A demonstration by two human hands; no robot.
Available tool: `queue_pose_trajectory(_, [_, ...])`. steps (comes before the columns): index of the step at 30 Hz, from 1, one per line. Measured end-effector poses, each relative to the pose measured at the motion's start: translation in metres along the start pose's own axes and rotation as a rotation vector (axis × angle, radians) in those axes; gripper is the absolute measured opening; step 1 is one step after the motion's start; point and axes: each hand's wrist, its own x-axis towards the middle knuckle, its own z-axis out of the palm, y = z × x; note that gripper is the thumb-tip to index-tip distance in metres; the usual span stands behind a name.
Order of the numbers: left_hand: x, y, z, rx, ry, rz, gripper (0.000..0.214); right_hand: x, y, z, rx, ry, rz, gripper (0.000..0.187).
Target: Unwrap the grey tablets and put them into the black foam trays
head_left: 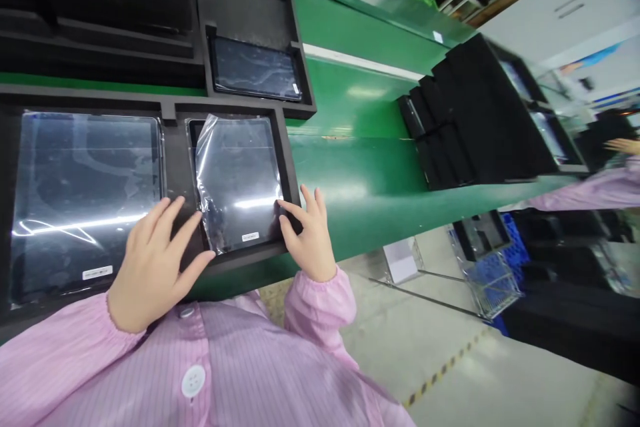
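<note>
A black foam tray on the green conveyor belt holds two tablets in clear plastic wrap. My left hand lies flat, fingers spread, on the foam rib between the large tablet and the smaller tablet, fingertips at the smaller one's left edge. My right hand rests with fingers stretched out on the tray's right rim, fingertips touching the smaller tablet's right edge. Neither hand grips anything.
Another foam tray with a wrapped tablet lies behind. A stack of black foam trays sits farther along the belt. A co-worker's pink sleeve shows at right. Blue crates stand below the belt.
</note>
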Motion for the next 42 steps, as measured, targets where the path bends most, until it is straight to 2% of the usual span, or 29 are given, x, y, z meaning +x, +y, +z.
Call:
queue_pose_trajectory(3, [-0.001, 0.004, 0.004, 0.035, -0.019, -0.129, 0.057, -0.015, -0.004, -0.001, -0.069, 0.026, 0.06, 0.036])
queue_pose_trajectory(7, [0.007, 0.01, 0.008, -0.085, -0.131, -0.18, 0.062, -0.021, -0.007, -0.002, -0.06, -0.028, 0.06, 0.039])
queue_pose_trajectory(9, [0.015, 0.012, 0.007, -0.256, -0.214, -0.264, 0.063, -0.019, -0.005, -0.002, -0.04, -0.06, 0.046, 0.042])
queue_pose_trajectory(11, [0.024, 0.013, 0.005, -0.483, -0.277, -0.429, 0.057, -0.017, -0.002, -0.001, -0.034, -0.063, 0.032, 0.044])
queue_pose_trajectory(13, [0.033, 0.017, 0.002, -0.722, -0.242, -0.655, 0.048, -0.014, 0.001, 0.0, -0.042, -0.043, 0.017, 0.044])
queue_pose_trajectory(15, [0.04, 0.027, 0.001, -0.996, -0.124, -0.845, 0.044, -0.011, 0.001, 0.003, -0.05, -0.003, 0.013, 0.04])
queue_pose_trajectory(17, [0.047, 0.04, 0.002, -1.284, -0.046, -0.919, 0.05, -0.01, 0.0, 0.007, -0.056, 0.057, 0.017, 0.035])
queue_pose_trajectory(20, [0.056, 0.055, 0.005, -1.493, -0.086, -0.922, 0.065, -0.009, -0.004, 0.012, -0.074, 0.15, 0.01, 0.032])
queue_pose_trajectory(23, [0.058, 0.052, 0.004, -1.525, -0.031, -0.83, 0.051, -0.007, -0.009, 0.014, -0.076, 0.232, 0.006, 0.034])
queue_pose_trajectory(26, [0.045, 0.033, -0.006, -1.585, 0.036, -0.754, 0.038, 0.0, -0.016, 0.014, -0.008, 0.249, 0.009, 0.041])
queue_pose_trajectory(29, [0.02, 0.004, -0.025, -1.559, 0.095, -0.788, 0.043, 0.012, -0.036, 0.02, 0.158, 0.126, -0.053, 0.045])
queue_pose_trajectory(32, [-0.012, -0.03, -0.046, -1.492, 0.185, -0.836, 0.046, 0.021, -0.071, 0.037, 0.417, -0.051, -0.089, 0.038])
queue_pose_trajectory(34, [-0.032, -0.052, -0.059, -1.492, 0.195, -0.857, 0.047, 0.022, -0.098, 0.051, 0.532, -0.13, -0.084, 0.034])
queue_pose_trajectory(36, [-0.048, -0.069, -0.069, -1.471, 0.172, -0.865, 0.05, 0.019, -0.12, 0.066, 0.556, -0.162, -0.084, 0.033])
queue_pose_trajectory(39, [-0.064, -0.085, -0.074, -1.298, 0.145, -0.883, 0.052, 0.014, -0.137, 0.083, 0.552, -0.192, -0.08, 0.032])
queue_pose_trajectory(42, [-0.068, -0.086, -0.066, -0.95, 0.144, -0.887, 0.052, 0.01, -0.136, 0.092, 0.522, -0.187, -0.097, 0.032])
